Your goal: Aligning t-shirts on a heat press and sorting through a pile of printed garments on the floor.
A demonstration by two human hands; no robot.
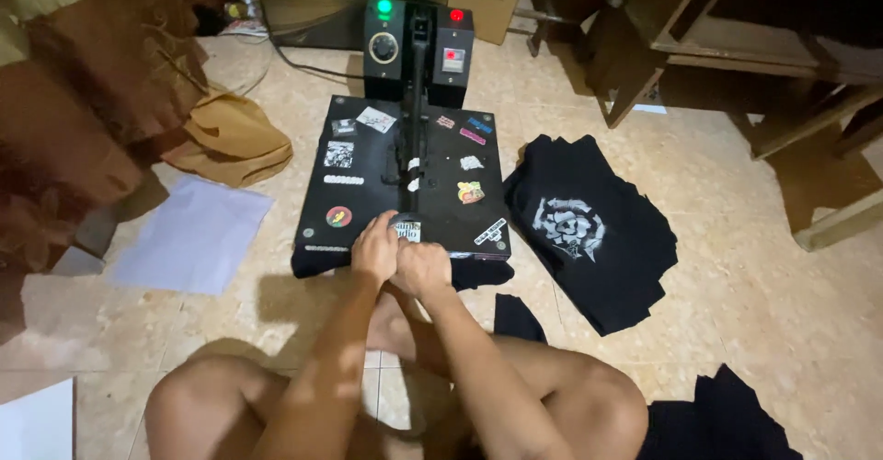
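A black heat press (368, 184) covered with stickers sits on the tiled floor in front of me, its top plate down. My left hand (375, 248) and my right hand (421, 267) are both wrapped around the round handle knob (405, 229) at the press's near edge. Black cloth (478, 274) sticks out from under the plate at the front. The control box (418, 51) at the back shows a green light and a red light.
A pile of black shirts with a white print (575, 230) lies right of the press. A white paper sheet (193, 235) and tan fabric (230, 138) lie to the left. Wooden furniture legs (809, 166) stand at the right. My bare legs (221, 405) are folded below.
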